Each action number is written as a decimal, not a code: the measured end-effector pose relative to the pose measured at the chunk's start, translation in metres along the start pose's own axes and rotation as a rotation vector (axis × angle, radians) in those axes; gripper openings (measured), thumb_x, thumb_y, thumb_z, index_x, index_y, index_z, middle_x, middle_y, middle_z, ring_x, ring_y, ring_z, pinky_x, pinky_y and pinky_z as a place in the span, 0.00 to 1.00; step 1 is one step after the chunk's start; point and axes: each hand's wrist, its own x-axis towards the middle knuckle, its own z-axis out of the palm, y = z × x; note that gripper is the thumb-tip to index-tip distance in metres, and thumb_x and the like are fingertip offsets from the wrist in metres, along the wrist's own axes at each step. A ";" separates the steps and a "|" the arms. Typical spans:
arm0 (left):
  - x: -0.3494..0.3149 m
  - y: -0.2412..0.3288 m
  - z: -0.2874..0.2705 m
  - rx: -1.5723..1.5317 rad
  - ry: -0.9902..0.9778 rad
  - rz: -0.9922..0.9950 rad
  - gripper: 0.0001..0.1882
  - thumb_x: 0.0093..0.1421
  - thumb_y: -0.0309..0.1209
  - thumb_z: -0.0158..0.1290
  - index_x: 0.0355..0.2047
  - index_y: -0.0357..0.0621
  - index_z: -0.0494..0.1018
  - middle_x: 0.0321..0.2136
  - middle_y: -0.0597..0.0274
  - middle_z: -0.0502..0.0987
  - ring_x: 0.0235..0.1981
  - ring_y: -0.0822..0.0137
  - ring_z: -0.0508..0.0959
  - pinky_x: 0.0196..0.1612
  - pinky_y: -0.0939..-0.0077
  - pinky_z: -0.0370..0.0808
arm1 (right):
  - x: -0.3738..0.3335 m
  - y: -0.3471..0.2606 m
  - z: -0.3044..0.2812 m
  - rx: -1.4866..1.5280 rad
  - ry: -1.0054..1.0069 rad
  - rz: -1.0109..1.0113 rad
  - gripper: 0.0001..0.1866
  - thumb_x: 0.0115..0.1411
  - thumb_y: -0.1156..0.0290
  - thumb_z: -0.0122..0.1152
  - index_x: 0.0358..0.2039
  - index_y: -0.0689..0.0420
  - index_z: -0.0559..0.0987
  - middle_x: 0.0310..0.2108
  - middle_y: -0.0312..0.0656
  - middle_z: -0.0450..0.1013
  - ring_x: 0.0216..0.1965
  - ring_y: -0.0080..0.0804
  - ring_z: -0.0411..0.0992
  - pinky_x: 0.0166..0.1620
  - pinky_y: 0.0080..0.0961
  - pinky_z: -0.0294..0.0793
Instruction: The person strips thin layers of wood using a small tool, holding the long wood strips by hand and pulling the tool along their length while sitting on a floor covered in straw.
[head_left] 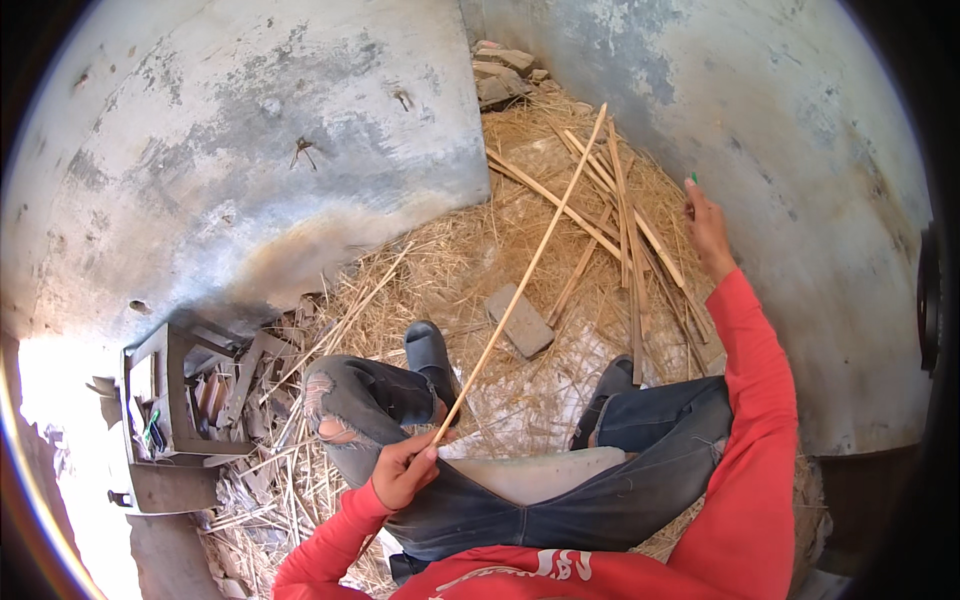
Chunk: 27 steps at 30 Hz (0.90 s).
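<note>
Head view: a dark, open-sided frame (177,402) holds broken scraps (211,395). A long, slim tan strip (524,270) slants above straw (455,245), its lower end pinched by the left hand (403,469); the right hand (708,228) curls around a mostly hidden green object (694,178).

White print (565,564) marks the front of the person's red long-sleeved top (650,578), at the bottom edge of the head view. It comes in two parts: a few bold, blocky characters and, to their left, a thinner curving line of marks (478,574) that looks like smaller lettering. The cloth is seen steeply from above — foreshortened and creased — and no word can be made out with certainty.
</note>
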 end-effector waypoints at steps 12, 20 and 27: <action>0.050 0.011 0.053 0.149 -0.295 -0.104 0.21 0.73 0.34 0.40 0.63 0.40 0.62 0.18 0.71 0.68 0.16 0.80 0.68 0.21 0.87 0.64 | -0.114 -0.087 0.089 0.468 -0.538 -0.023 0.19 0.67 0.52 0.59 0.32 0.57 0.78 0.16 0.23 0.57 0.15 0.11 0.52 0.19 0.17 0.49; 0.126 0.037 0.064 0.228 -0.127 0.127 0.23 0.74 0.35 0.41 0.66 0.42 0.60 0.16 0.77 0.60 0.13 0.83 0.59 0.18 0.84 0.57 | -0.148 -0.106 0.089 -0.146 -0.464 -0.460 0.28 0.66 0.45 0.54 0.30 0.62 0.79 0.14 0.43 0.65 0.18 0.34 0.64 0.26 0.35 0.65; 0.159 0.032 0.060 0.103 -0.063 0.133 0.23 0.74 0.36 0.42 0.67 0.44 0.61 0.17 0.76 0.61 0.15 0.82 0.61 0.20 0.83 0.60 | -0.181 -0.087 0.095 -0.516 -0.717 -0.466 0.30 0.68 0.41 0.45 0.38 0.57 0.83 0.16 0.56 0.70 0.22 0.58 0.72 0.28 0.48 0.70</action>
